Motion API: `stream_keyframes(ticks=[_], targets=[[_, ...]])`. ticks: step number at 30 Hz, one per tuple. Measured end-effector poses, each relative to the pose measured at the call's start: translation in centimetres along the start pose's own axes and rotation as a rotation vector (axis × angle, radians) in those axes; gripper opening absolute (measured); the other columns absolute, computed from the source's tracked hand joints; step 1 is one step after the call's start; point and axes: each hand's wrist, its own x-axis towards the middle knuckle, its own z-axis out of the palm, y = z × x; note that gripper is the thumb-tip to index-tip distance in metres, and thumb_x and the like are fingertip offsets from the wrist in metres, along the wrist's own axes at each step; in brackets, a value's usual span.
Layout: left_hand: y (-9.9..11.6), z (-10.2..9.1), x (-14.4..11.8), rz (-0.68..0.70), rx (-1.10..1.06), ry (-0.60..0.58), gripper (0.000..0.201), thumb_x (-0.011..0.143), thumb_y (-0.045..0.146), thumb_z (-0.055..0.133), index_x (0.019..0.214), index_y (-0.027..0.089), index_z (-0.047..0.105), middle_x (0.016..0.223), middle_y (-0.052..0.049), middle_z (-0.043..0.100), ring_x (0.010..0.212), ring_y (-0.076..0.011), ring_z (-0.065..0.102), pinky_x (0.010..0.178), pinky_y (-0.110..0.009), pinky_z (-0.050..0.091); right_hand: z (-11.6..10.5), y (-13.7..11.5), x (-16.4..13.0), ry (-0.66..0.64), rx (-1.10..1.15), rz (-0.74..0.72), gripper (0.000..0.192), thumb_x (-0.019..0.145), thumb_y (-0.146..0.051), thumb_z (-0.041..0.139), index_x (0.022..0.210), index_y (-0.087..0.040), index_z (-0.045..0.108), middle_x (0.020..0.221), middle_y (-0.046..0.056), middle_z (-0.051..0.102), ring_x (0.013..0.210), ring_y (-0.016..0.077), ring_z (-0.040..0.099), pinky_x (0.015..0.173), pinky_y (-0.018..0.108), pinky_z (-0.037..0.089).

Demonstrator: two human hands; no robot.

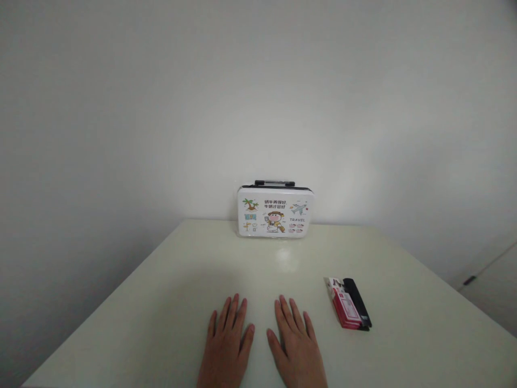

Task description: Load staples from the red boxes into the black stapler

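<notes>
Palm down on the pale table (173, 302), my left hand (226, 342) lies flat with its fingers spread, holding nothing. Beside it, my right hand (297, 342) also rests flat and holds nothing, its thumb apart from the fingers. To the right of my right hand lies a small red-and-white packet (346, 308). A flat black object (357, 300) lies against the packet's right side; its kind I cannot make out. Beyond both hands stands a white case (276, 213) with a black handle and a printed cartoon cow, upright at the table's back.
A plain white wall (258, 108) rises right behind the table and the case. The table's side edges slant inward toward the back. At the far right, a small dark fitting (469, 280) sits on a pale surface by a seam.
</notes>
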Motion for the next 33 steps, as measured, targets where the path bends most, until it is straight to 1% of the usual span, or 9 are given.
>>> stream_keyframes(ticks=[8, 13, 18, 26, 33], targets=[[-0.34, 0.66, -0.21, 0.019, 0.015, 0.037, 0.057, 0.105, 0.046, 0.033, 0.16, 0.032, 0.027, 0.167, 0.0, 0.024, 0.155, -0.0266, 0.024, 0.123, -0.057, 0.025, 0.32, 0.18, 0.03, 0.003, -0.009, -0.004, 0.064, 0.105, -0.059, 0.027, 0.161, -0.029, 0.019, 0.166, -0.002, 0.016, 0.155, 0.029, 0.015, 0.124, 0.059, 0.022], [-0.21, 0.42, -0.12, 0.006, 0.012, 0.02, 0.057, 0.105, 0.048, 0.033, 0.159, 0.032, 0.027, 0.167, 0.0, 0.024, 0.154, -0.0272, 0.024, 0.123, -0.058, 0.027, 0.14, 0.22, 0.01, 0.011, 0.0, -0.018, 0.063, 0.105, -0.058, 0.028, 0.16, -0.03, 0.02, 0.166, -0.002, 0.018, 0.155, 0.0293, 0.016, 0.124, 0.059, 0.023], [-0.22, 0.29, -0.11, 0.005, 0.015, -0.002, 0.057, 0.105, 0.049, 0.033, 0.159, 0.032, 0.028, 0.167, 0.0, 0.023, 0.155, -0.0268, 0.023, 0.122, -0.059, 0.028, 0.41, 0.39, -0.03, 0.023, -0.003, -0.023, 0.062, 0.105, -0.058, 0.029, 0.16, -0.031, 0.021, 0.166, -0.002, 0.017, 0.155, 0.0294, 0.016, 0.124, 0.059, 0.023], [-0.23, 0.56, -0.23, 0.011, 0.021, 0.013, 0.058, 0.105, 0.049, 0.032, 0.16, 0.031, 0.026, 0.168, 0.0, 0.021, 0.155, -0.0262, 0.023, 0.122, -0.06, 0.027, 0.62, 0.55, -0.02, 0.033, -0.003, -0.029, 0.063, 0.104, -0.058, 0.028, 0.161, -0.032, 0.02, 0.166, -0.003, 0.017, 0.155, 0.029, 0.016, 0.124, 0.059, 0.023], [-0.19, 0.55, -0.16, 0.011, 0.018, 0.03, 0.057, 0.104, 0.048, 0.034, 0.159, 0.031, 0.029, 0.167, -0.001, 0.025, 0.154, -0.0273, 0.025, 0.122, -0.059, 0.028, 0.36, 0.47, -0.03, 0.015, -0.008, -0.027, 0.063, 0.105, -0.059, 0.026, 0.161, -0.031, 0.02, 0.166, -0.003, 0.016, 0.155, 0.0283, 0.015, 0.124, 0.058, 0.023]])
